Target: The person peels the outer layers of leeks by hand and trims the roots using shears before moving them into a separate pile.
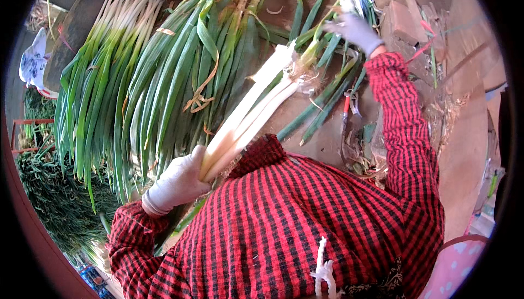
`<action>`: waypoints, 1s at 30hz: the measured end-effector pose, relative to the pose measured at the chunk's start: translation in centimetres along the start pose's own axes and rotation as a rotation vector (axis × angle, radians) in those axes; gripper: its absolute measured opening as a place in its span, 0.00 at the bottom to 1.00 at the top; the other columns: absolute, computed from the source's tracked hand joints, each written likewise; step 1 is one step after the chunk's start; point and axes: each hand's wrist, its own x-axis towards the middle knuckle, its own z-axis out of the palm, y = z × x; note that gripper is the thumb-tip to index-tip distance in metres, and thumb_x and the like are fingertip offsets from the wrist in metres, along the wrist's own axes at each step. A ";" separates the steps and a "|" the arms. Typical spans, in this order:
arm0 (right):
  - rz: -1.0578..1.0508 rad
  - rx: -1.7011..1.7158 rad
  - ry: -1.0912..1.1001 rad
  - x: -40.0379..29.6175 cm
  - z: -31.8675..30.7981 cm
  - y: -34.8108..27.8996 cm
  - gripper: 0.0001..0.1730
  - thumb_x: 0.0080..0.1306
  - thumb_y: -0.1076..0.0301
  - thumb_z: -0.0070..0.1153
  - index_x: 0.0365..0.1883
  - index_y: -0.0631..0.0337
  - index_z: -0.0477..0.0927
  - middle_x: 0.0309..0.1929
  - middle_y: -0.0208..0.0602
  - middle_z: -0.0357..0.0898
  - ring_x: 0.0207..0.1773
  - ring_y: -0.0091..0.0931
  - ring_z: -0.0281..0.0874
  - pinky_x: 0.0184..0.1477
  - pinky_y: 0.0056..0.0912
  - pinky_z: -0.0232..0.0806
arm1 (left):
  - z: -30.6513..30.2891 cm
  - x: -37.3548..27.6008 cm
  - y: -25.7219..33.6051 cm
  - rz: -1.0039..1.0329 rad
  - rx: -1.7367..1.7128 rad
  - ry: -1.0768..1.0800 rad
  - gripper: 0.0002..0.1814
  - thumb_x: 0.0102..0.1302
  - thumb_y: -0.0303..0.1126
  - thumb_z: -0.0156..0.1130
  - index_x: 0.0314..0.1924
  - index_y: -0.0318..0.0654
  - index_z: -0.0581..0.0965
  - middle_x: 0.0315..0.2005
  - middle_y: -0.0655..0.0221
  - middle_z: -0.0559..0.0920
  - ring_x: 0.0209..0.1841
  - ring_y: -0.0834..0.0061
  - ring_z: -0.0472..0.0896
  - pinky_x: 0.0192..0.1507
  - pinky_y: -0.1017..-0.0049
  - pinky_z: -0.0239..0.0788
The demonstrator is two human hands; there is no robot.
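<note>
My left hand (178, 182), in a pale knit glove, grips the stems of several thick leeks or large green onions (258, 110), their white shanks and rooty ends pointing up and right. At the upper right my right hand (354, 30), also gloved, is blurred, with its fingers spread over loose leaves and pale stalks; whether it touches them I cannot tell. Long green leaves (327, 106) lie below it. To the left of the held stalks lie a large pile of green onions (180, 65) and a row with bare white shanks (127, 16).
A sickle-like tool with a red part (346, 104) lies right of centre among scraps. Bricks (401, 20) and a pink ribbon (421, 49) are at the upper right. More greens (61, 200) are heaped at the lower left. A patterned cloth (35, 61) is at the far left.
</note>
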 end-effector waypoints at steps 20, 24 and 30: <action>0.142 -0.450 0.463 -1.3 0.7 1.6 0.43 0.59 0.46 0.66 0.69 0.53 0.68 0.70 0.45 0.67 0.73 0.39 0.61 0.71 0.46 0.60 | 0.1 1.6 1.9 0.074 -0.057 0.047 0.27 0.47 0.30 0.72 0.45 0.33 0.67 0.29 0.44 0.79 0.38 0.39 0.80 0.38 0.55 0.73; -0.858 0.264 0.170 -4.8 5.6 -6.5 0.27 0.51 0.68 0.71 0.52 0.59 0.83 0.51 0.40 0.83 0.60 0.35 0.77 0.65 0.39 0.65 | -0.4 2.1 2.7 0.064 -0.053 -0.021 0.37 0.44 0.33 0.76 0.53 0.30 0.68 0.33 0.44 0.80 0.40 0.41 0.81 0.41 0.57 0.73; -0.347 0.957 -0.032 -4.8 8.0 -3.0 0.12 0.59 0.68 0.70 0.40 0.63 0.87 0.34 0.30 0.85 0.33 0.18 0.80 0.41 0.24 0.73 | -0.1 2.1 2.9 0.065 -0.140 -0.101 0.39 0.45 0.36 0.78 0.56 0.29 0.68 0.36 0.45 0.80 0.42 0.50 0.82 0.45 0.61 0.72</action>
